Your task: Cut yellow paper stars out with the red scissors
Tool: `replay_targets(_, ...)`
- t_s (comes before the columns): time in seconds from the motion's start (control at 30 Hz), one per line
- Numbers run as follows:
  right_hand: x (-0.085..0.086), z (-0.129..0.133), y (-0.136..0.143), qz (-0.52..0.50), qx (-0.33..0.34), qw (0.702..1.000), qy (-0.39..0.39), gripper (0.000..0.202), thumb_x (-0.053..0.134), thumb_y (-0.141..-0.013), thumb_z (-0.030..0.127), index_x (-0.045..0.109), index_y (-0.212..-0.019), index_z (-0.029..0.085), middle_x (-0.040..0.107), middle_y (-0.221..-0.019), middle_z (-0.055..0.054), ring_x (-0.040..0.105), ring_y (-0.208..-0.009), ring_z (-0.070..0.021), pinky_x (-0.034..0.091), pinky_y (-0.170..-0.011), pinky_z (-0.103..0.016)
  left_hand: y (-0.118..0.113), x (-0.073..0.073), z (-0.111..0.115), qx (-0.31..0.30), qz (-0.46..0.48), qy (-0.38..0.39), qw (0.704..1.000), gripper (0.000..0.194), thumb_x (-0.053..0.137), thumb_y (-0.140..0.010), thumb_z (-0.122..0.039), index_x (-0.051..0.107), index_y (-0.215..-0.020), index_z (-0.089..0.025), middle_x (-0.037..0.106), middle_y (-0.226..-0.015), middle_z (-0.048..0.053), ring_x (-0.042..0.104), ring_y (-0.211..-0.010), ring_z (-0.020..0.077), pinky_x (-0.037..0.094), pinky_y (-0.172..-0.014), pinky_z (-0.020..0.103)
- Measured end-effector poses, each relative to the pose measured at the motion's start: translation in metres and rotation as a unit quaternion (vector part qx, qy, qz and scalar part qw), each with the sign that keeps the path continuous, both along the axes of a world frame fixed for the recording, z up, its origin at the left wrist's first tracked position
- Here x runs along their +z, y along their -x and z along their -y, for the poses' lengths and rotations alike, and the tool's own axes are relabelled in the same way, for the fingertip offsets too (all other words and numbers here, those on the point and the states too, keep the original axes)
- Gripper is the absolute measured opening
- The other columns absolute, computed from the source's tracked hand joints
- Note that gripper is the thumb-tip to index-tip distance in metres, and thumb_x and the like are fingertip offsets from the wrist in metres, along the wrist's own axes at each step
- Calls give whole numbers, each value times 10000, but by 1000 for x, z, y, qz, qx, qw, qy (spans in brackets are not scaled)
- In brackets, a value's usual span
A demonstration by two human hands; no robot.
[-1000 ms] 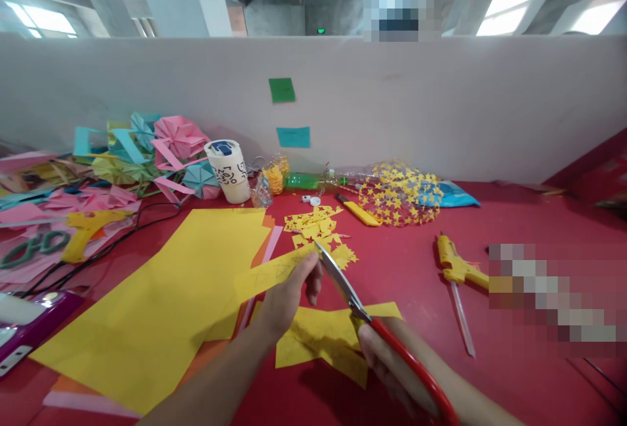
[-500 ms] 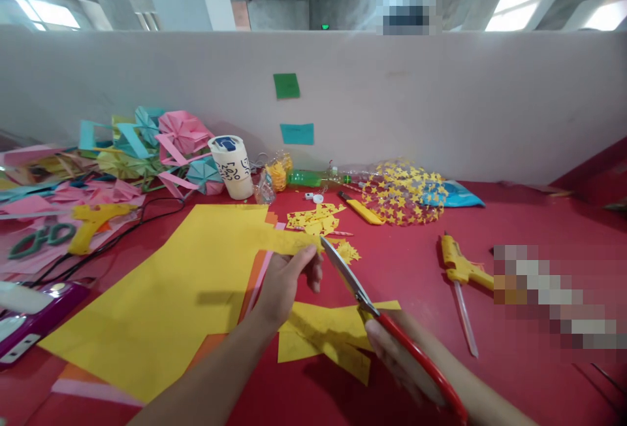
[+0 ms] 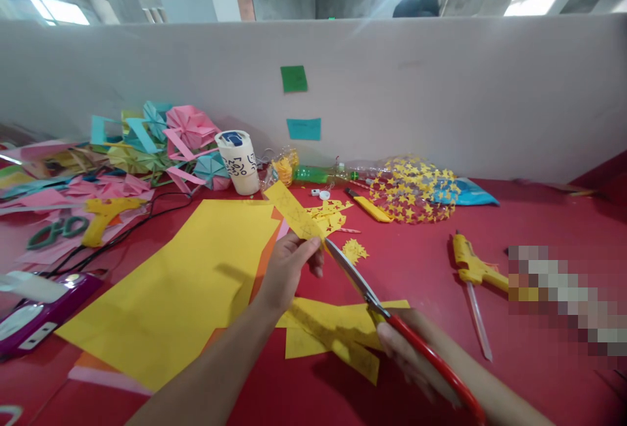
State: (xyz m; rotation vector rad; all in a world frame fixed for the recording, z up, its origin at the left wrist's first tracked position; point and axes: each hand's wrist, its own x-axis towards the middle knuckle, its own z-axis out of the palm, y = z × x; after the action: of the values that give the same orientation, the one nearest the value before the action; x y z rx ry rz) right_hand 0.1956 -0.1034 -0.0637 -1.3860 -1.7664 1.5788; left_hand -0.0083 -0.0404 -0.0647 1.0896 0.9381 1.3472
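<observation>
Between the thumb and fingers of my left hand (image 3: 289, 266) is a yellow paper strip (image 3: 294, 209) with star outlines drawn on it. My right hand (image 3: 411, 354) grips red-handled scissors (image 3: 360, 285), whose blade tips meet the strip's near end beside my left thumb. Whether the blades are parted there is hard to see. Cut yellow paper stars (image 3: 353, 251) lie in a small pile just right of the tips, with star-holed paper scraps (image 3: 333, 217) behind. More yellow strips (image 3: 333, 334) lie below my hands, and a large yellow sheet (image 3: 191, 269) spreads to the left.
A yellow glue gun (image 3: 473, 266) rests on the right; another glue gun (image 3: 105, 217) and green-handled scissors (image 3: 56, 231) are at left, near a purple power strip (image 3: 49, 315). Along the back stand a white cup (image 3: 239, 163), a green bottle (image 3: 313, 174), a utility knife (image 3: 369, 207) and a star-covered clear piece (image 3: 416, 187).
My left hand has turned the yellow strip, so its far end now points up and away to the left. The view has shifted slightly; the scissors stay at the strip's near end.
</observation>
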Motion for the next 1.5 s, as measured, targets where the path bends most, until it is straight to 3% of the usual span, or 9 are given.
replay_targets(0.17,8,1,-8,5,-29,999,40,503,504,-753,684,519,-741,182,414,-471,59,456,-458,-108,345,-435,-209,3,0,-2,9,-47,-1,999,189,557,-798,-262,577,-658,-138,570,-536,-19,525,-427,84,423,-444,214)
replay_targets(0.3,9,3,-14,5,-34,996,81,503,517,-776,649,562,-926,171,481,-459,48,457,-381,-108,340,-372,-211,5,2,-2,18,-77,-7,997,181,559,-788,-270,576,-660,-143,568,-525,-20,523,-422,86,426,-441,217)
replay_targets(0.43,12,0,-13,4,-18,997,81,468,503,-795,637,551,-771,173,451,-454,58,418,-366,-81,312,-372,-197,7,4,-2,13,-103,-13,994,182,561,-785,-263,569,-646,-146,559,-511,-28,516,-422,81,427,-454,214)
replay_targets(0.63,10,-5,-7,10,34,998,52,500,432,-840,626,385,-600,189,326,-472,85,309,-381,-40,211,-367,-175,7,5,-2,12,-98,-8,995,171,562,-794,-266,570,-673,-144,564,-517,-29,517,-420,80,422,-455,214)
replay_targets(0.87,3,-3,-2,0,-5,997,71,486,442,-820,629,363,-596,205,323,-429,98,309,-341,-41,222,-331,-157,4,5,-1,-50,-34,18,998,191,543,-819,-271,561,-678,-144,596,-588,-7,544,-464,86,430,-491,222)
replay_targets(1.07,7,-1,-2,4,10,998,64,505,437,-798,670,374,-623,201,325,-500,85,311,-389,-51,231,-369,-177,4,7,-1,-18,-17,8,1000,161,539,-815,-252,559,-689,-155,588,-601,-17,550,-488,86,438,-503,219)
replay_targets(1.33,12,-1,-2,25,31,999,16,544,386,-792,714,352,-604,204,347,-475,73,294,-421,-64,210,-401,-189,4,4,-1,-36,-21,-3,999,172,532,-818,-233,560,-670,-150,590,-591,-15,547,-476,85,434,-493,220)
replay_targets(1.5,12,-2,-2,-2,28,1000,3,548,404,-770,725,403,-615,200,437,-534,28,389,-479,-99,303,-452,-213,5,4,-2,-33,-37,-6,999,176,540,-807,-239,554,-656,-150,578,-570,-19,540,-467,82,426,-482,216)
